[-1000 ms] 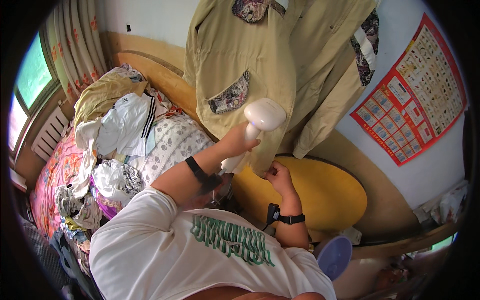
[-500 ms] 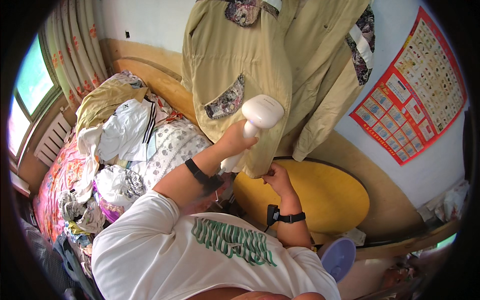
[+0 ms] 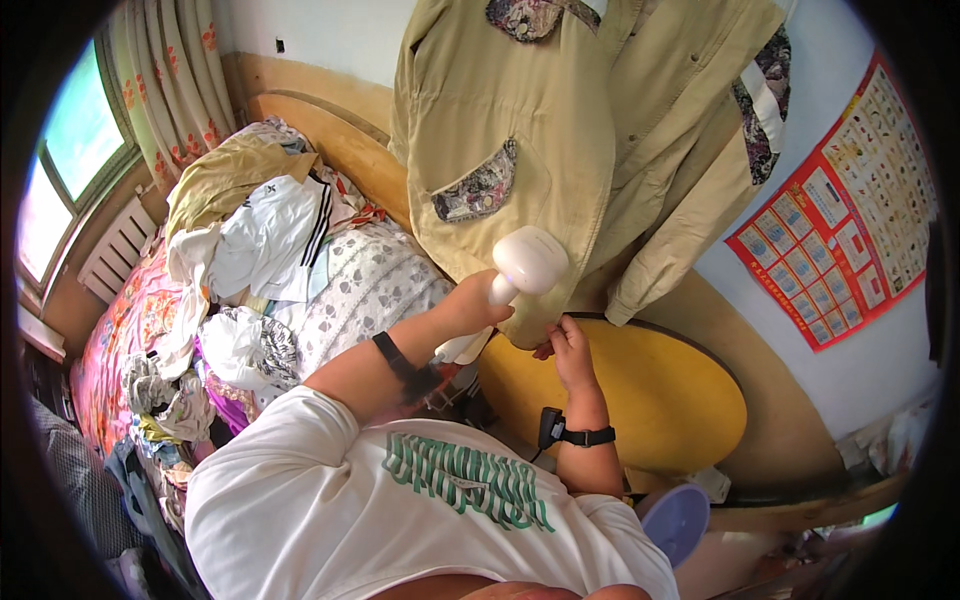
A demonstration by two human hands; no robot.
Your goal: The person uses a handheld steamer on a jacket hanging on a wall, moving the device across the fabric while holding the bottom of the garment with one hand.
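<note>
A beige jacket [image 3: 490,110] with dark floral patches hangs against the wall in front of me. My left hand [image 3: 477,303] is wrapped round the handle of a white handheld garment steamer [image 3: 530,262]. The steamer's rounded head lies over the lower front of the jacket, below its floral pocket flap [image 3: 477,188]; whether it touches the cloth I cannot tell. At the bottom hem, the fingers of my right hand [image 3: 570,352] pinch the jacket's edge. Black bands circle both my wrists, and the right one carries a small black box [image 3: 549,428].
A yellow oval tabletop [image 3: 640,400] stands below the jacket. To the left, a bed with a patterned quilt [image 3: 375,285] bears piled clothes, including white striped shorts [image 3: 275,235]. A purple basin [image 3: 675,525] sits at lower right. A red-bordered poster [image 3: 840,210] hangs on the right wall.
My left hand has brought the steamer lower on the jacket, towards the hem. My right hand still grips the hem. The whole view has shifted slightly.
</note>
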